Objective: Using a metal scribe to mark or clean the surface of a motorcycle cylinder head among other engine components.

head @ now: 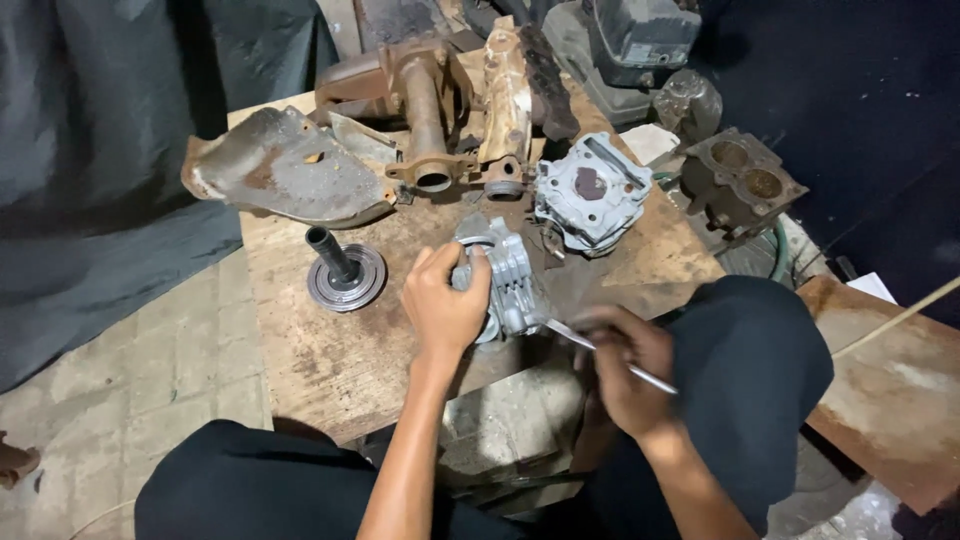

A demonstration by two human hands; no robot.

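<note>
Your left hand (445,310) has its grip closed around the grey finned engine casting (508,280) on the wooden surface (320,360); your right hand (625,365) pinches a thin metal tool (600,352) — tip touching the casting's lower edge

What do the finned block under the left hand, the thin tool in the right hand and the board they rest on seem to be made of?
Finned block: probably cast aluminium, pale matt grey with no rust. Thin tool: bright metal, likely steel, going by its shine. Board: looks like wood, brown, stained and worn, though rusted sheet cannot be ruled out.
</note>
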